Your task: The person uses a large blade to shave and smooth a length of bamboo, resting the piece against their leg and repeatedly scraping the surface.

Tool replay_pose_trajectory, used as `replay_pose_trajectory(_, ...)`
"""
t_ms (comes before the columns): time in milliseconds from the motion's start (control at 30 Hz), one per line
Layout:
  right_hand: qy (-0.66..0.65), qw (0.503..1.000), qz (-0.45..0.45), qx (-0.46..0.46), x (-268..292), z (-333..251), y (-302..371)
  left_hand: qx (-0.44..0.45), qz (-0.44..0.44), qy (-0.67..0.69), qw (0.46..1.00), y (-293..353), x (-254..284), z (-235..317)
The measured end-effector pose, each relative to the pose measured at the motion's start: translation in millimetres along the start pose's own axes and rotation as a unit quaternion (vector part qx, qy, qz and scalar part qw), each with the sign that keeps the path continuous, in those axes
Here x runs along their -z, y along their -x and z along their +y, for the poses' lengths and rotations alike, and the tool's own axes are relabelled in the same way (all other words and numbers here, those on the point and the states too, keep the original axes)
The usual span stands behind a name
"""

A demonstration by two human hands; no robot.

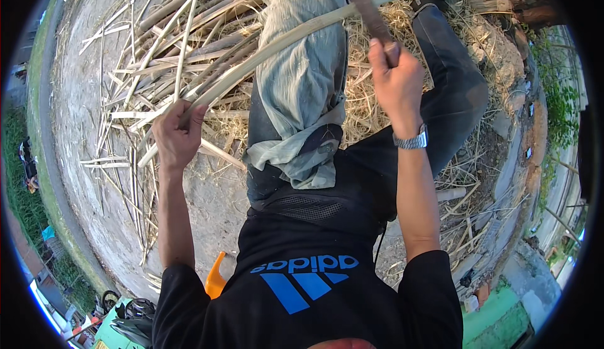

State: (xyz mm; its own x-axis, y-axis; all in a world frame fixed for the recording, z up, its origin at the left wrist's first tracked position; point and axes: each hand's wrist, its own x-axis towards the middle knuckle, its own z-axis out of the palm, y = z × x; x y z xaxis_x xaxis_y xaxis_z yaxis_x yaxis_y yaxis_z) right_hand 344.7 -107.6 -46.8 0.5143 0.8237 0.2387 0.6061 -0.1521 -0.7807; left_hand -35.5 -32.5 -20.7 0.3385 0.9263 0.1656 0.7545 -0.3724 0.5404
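Note:
A long, pale bamboo strip (302,32) slants across my raised leg, from the left up to the far right. Its near end is gripped by my left hand (178,134), fingers wrapped round it. My right hand (399,88), with a metal watch at the wrist, is closed round the handle of a machete (366,8). The brown blade is smeared by motion and crosses the strip; I cannot tell if they touch. A grey-green cloth (294,78) covers my leg beneath the strip and is knotted near the hip.
Split bamboo strips (207,56) lie heaped at the far left, with curly shavings (362,97) around my legs. A rough brown log (531,9) lies at the far right. Beside my left side is an orange object (216,278). A raised edge (535,129) runs along the right.

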Motion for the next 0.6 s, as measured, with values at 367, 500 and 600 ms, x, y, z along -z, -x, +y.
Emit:
replay_pose_trajectory(367,-0.016,1.000,0.003,-0.027,-10,-11,-14,0.000,0.015,0.031,0.999,5,-38,13)
replay_pose_trajectory(500,-0.017,0.998,-0.052,0.018,-25,-15,8,0.009,0.022,0.067,0.997,4,-49,18)
replay_pose_trajectory(600,-0.011,1.000,-0.029,-0.001,-7,-11,-18,0.018,0.021,0.043,0.999,7,-40,16)
